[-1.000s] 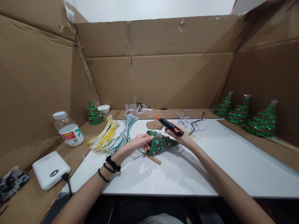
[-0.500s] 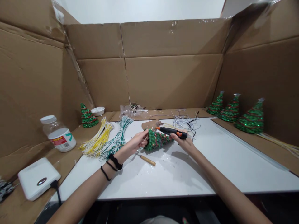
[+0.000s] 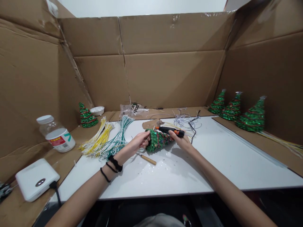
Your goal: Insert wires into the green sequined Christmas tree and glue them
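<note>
A: Head view: your left hand (image 3: 142, 140) grips the base of a green tree (image 3: 159, 143), tipped sideways over the table (image 3: 170, 176); your right hand (image 3: 182, 141) holds the glue gun (image 3: 174, 131), nozzle (image 3: 157, 128) near that base.
B: How far along are you?
A: Trimmed red already; base work seems unfinished. Your right hand obscures the tip: topper or not, can't tell. Three finished-looking trees (image 3: 231, 109) stand rightward.

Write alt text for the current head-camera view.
A person's left hand holds the wide end of a glittery green tree turned on its side, while the right hand holds a black-and-orange tool, its tip close to the tree. A wooden-handled tool lies nearby on a white board; three upright trees stand at the picture's right.
</note>
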### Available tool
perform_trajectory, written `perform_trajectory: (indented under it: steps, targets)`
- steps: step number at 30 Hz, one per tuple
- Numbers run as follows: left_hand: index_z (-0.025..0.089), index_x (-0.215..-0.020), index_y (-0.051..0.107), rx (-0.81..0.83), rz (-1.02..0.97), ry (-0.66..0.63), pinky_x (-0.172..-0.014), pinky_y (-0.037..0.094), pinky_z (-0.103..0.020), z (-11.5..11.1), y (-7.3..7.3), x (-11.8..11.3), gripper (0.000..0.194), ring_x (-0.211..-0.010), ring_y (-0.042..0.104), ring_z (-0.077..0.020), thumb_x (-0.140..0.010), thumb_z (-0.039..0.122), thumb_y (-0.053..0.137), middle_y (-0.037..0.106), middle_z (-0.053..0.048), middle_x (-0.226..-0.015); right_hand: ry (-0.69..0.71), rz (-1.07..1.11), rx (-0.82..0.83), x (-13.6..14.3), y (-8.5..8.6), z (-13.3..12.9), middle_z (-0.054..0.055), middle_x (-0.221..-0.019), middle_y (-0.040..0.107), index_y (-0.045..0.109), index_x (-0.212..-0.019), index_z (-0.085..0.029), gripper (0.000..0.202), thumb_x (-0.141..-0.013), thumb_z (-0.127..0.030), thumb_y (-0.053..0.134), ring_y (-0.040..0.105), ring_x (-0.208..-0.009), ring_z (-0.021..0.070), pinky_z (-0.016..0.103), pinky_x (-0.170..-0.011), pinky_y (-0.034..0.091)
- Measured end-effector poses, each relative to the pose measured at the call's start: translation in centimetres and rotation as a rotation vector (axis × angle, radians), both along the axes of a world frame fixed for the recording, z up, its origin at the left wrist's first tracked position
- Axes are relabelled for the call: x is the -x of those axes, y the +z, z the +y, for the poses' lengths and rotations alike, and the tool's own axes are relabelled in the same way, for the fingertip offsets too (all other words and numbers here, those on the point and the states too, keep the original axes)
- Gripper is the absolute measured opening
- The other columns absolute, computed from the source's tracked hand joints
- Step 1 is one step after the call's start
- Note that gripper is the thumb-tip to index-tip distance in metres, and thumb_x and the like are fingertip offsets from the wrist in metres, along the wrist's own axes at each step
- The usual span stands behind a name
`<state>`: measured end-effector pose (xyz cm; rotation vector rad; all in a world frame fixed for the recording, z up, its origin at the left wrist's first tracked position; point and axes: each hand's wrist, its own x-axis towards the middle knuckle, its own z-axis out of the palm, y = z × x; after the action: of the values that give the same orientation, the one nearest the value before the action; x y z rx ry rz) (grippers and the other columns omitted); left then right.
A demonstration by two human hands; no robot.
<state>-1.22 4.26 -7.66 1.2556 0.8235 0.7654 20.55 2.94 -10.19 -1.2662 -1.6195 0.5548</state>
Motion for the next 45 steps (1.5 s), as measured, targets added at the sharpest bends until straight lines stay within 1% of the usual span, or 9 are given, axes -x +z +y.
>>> perform_trajectory:
  steps: [5, 13, 19, 25, 34, 37, 40, 44, 45]
  targets:
    - [0.016, -0.067, 0.045, 0.015, -0.002, -0.013, -0.041, 0.011, -0.021, 0.0, 0.1, 0.0, 0.040, -0.042, 0.024, -0.0039, -0.072, 0.052, 0.061, 0.031, 0.008, -0.052, -0.035, -0.007, 0.009, 0.3, 0.0, 0.1, -0.001, -0.053, 0.046, 0.045, -0.053, -0.020, 0.047, -0.075, -0.062, 0.045, 0.043, -0.052, 0.0138, 0.025, -0.049, 0.034]
    - [0.014, -0.068, 0.047, 0.018, -0.026, -0.004, -0.041, 0.013, -0.019, -0.1, 0.2, 0.0, 0.038, -0.042, 0.027, -0.0029, -0.073, 0.050, 0.062, 0.039, 0.005, -0.058, -0.062, -0.010, 0.039, 0.7, 0.5, -0.3, -0.002, -0.050, 0.040, 0.040, -0.050, -0.021, 0.048, -0.072, -0.063, 0.043, 0.036, -0.049, 0.0125, 0.025, -0.047, 0.030]
    - [0.015, -0.069, 0.046, 0.022, -0.007, -0.002, -0.041, 0.011, -0.019, 0.2, -0.1, 0.1, 0.040, -0.042, 0.025, -0.0033, -0.071, 0.052, 0.062, 0.034, 0.007, -0.055, -0.067, -0.001, 0.039, 0.8, 0.6, -0.5, -0.002, -0.050, 0.041, 0.039, -0.050, -0.021, 0.047, -0.072, -0.062, 0.044, 0.037, -0.049, 0.0126, 0.025, -0.047, 0.030]
    - [0.015, -0.068, 0.046, 0.025, -0.028, 0.002, -0.041, 0.011, -0.020, 0.0, 0.2, 0.0, 0.041, -0.043, 0.026, -0.0029, -0.069, 0.051, 0.064, 0.037, 0.006, -0.057, -0.064, 0.008, 0.015, 0.7, 0.3, -0.2, -0.002, -0.050, 0.039, 0.039, -0.051, -0.021, 0.047, -0.071, -0.063, 0.044, 0.035, -0.048, 0.0122, 0.025, -0.046, 0.030]
    - [0.016, -0.068, 0.045, 0.021, -0.030, -0.021, -0.041, 0.011, -0.020, 0.1, 0.1, 0.1, 0.039, -0.042, 0.024, -0.0032, -0.071, 0.051, 0.063, 0.032, 0.007, -0.055, -0.104, -0.044, 0.005, -0.3, 0.0, 0.3, -0.001, -0.051, 0.045, 0.048, -0.054, -0.020, 0.043, -0.073, -0.059, 0.050, 0.042, -0.051, 0.0144, 0.026, -0.050, 0.033]
    - [0.016, -0.067, 0.044, 0.016, -0.032, -0.022, -0.042, 0.011, -0.020, 0.1, 0.0, 0.1, 0.037, -0.043, 0.024, -0.0035, -0.072, 0.049, 0.062, 0.033, 0.007, -0.056, -0.131, -0.035, -0.027, -1.2, 0.0, 0.6, -0.001, -0.054, 0.047, 0.048, -0.057, -0.019, 0.044, -0.078, -0.058, 0.047, 0.044, -0.054, 0.0150, 0.026, -0.052, 0.033]
    - [0.016, -0.066, 0.044, -0.016, -0.018, -0.022, -0.042, 0.012, -0.020, 0.2, 0.0, 0.2, 0.036, -0.044, 0.024, -0.0040, -0.075, 0.047, 0.059, 0.033, 0.006, -0.056, -0.119, -0.165, -0.120, -2.4, -0.5, 1.6, 0.000, -0.065, 0.049, 0.048, -0.068, -0.019, 0.033, -0.081, -0.049, 0.047, 0.046, -0.061, 0.0160, 0.026, -0.056, 0.034]
    - [0.015, -0.066, 0.047, -0.071, 0.024, -0.093, -0.042, 0.011, -0.021, 0.7, -0.2, 0.9, 0.029, -0.043, 0.022, -0.0045, -0.078, 0.041, 0.055, 0.031, 0.007, -0.053, -0.037, -0.501, -0.206, -4.3, -1.3, 4.0, 0.005, -0.081, 0.050, 0.047, -0.079, -0.018, 0.005, -0.079, -0.023, 0.047, 0.047, -0.073, 0.0188, 0.028, -0.063, 0.038]
    - [0.015, -0.065, 0.048, -0.082, 0.039, -0.114, -0.043, 0.012, -0.021, 0.8, -0.2, 1.1, 0.026, -0.043, 0.022, -0.0044, -0.077, 0.038, 0.054, 0.032, 0.007, -0.053, -0.005, -0.598, -0.211, -4.7, -1.3, 4.6, 0.006, -0.086, 0.051, 0.048, -0.082, -0.018, 0.005, -0.077, -0.018, 0.046, 0.048, -0.076, 0.0197, 0.028, -0.066, 0.038]
